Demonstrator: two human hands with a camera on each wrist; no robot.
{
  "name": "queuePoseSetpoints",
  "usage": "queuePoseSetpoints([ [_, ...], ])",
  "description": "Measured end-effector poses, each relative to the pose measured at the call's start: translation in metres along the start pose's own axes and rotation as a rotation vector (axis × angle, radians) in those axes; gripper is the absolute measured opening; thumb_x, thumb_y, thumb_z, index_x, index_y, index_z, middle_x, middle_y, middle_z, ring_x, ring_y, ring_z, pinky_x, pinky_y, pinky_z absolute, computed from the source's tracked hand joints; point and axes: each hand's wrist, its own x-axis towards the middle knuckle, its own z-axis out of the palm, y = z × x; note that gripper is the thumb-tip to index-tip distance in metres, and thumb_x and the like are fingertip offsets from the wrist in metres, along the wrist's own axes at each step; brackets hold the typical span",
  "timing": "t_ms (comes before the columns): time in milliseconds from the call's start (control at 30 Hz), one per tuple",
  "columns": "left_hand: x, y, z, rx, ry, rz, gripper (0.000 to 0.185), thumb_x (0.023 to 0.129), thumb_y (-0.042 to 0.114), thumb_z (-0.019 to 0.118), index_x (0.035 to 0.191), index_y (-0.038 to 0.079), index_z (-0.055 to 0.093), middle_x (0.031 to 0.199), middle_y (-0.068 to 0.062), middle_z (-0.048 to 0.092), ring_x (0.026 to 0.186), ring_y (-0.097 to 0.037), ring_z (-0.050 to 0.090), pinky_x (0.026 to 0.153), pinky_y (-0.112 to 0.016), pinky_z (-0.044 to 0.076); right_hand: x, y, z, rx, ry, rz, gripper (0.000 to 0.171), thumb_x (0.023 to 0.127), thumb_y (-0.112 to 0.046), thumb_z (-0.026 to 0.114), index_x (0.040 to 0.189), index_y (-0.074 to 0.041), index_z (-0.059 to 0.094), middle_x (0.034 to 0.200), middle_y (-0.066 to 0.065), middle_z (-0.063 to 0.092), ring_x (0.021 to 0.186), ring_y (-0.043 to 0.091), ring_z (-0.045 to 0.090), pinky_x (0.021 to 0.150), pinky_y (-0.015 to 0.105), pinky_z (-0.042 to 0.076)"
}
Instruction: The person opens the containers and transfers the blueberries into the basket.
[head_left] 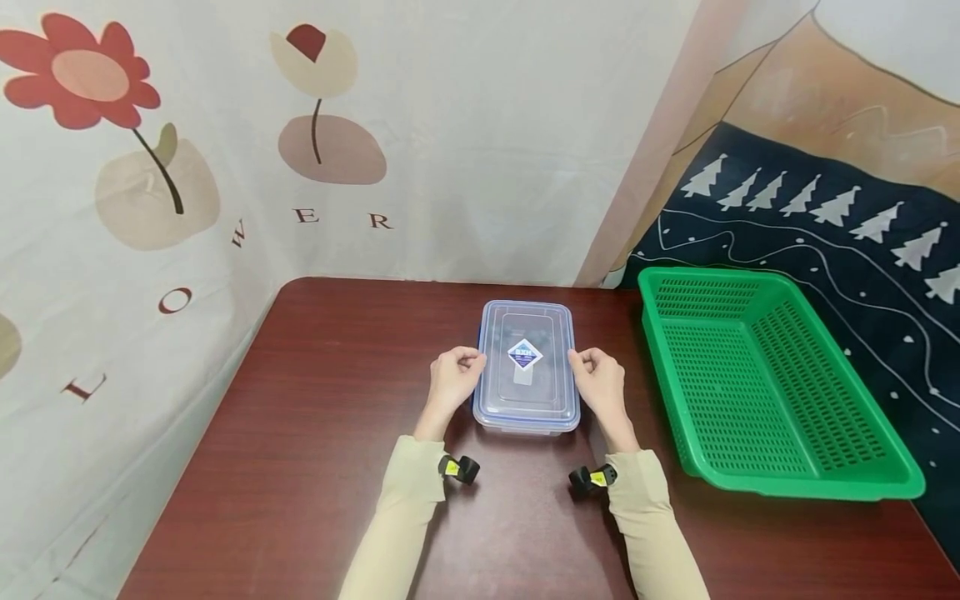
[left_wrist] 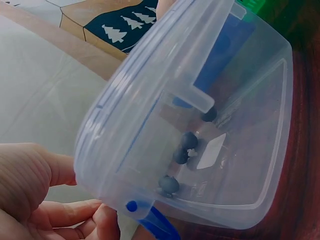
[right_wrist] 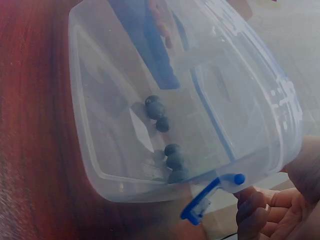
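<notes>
A clear plastic container point(head_left: 527, 367) with a blue-sealed lid and a diamond sticker stands in the middle of the dark wooden table point(head_left: 315, 400). My left hand point(head_left: 459, 372) grips its left side at the lid's edge. My right hand point(head_left: 594, 375) grips the right side in the same way. The left wrist view shows my curled left-hand fingers point(left_wrist: 75, 212) beside a blue latch point(left_wrist: 152, 222). Several blueberries point(left_wrist: 184, 149) lie inside. In the right wrist view my right-hand fingers point(right_wrist: 265, 210) sit by the other blue latch point(right_wrist: 205, 200), with the blueberries point(right_wrist: 167, 137) behind the wall.
A green perforated basket point(head_left: 772, 392) with nothing in it stands to the right of the container, near the table's right edge. Patterned cloth hangs behind and to the left. Small black cameras point(head_left: 459, 469) sit on both wrists.
</notes>
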Motion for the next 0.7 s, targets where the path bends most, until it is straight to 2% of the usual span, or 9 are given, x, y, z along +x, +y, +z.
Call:
queuePoseSetpoints([
  [300, 0.003, 0.008, -0.007, 0.020, -0.010, 0.002, 0.019, 0.082, 0.015, 0.067, 0.092, -0.001, 0.071, 0.076, -0.010, 0.069, 0.070, -0.021, 0.065, 0.065, -0.030, 0.053, 0.001, -0.013, -0.008, -0.022, 0.032, -0.060, 0.022, 0.088, -0.020, 0.063, 0.078, 0.000, 0.065, 0.062, 0.008, 0.059, 0.060, 0.024, 0.055, 0.055, 0.030, 0.042],
  [467, 0.004, 0.017, -0.023, 0.000, 0.012, -0.002, 0.021, 0.083, 0.016, 0.066, 0.095, 0.000, 0.071, 0.076, -0.009, 0.069, 0.064, -0.017, 0.063, 0.060, -0.027, 0.053, 0.002, -0.029, -0.010, 0.006, 0.057, -0.106, 0.021, 0.087, -0.018, 0.064, 0.076, 0.000, 0.064, 0.059, 0.007, 0.057, 0.057, 0.022, 0.052, 0.053, 0.029, 0.041],
  [700, 0.002, 0.022, -0.054, -0.058, 0.052, -0.045, 0.022, 0.084, 0.015, 0.067, 0.098, -0.001, 0.071, 0.076, -0.011, 0.068, 0.055, -0.004, 0.055, 0.048, -0.020, 0.051, 0.000, -0.055, -0.002, 0.056, 0.015, -0.139, 0.021, 0.087, -0.019, 0.064, 0.078, -0.001, 0.066, 0.059, 0.005, 0.057, 0.056, 0.018, 0.052, 0.051, 0.026, 0.041],
])
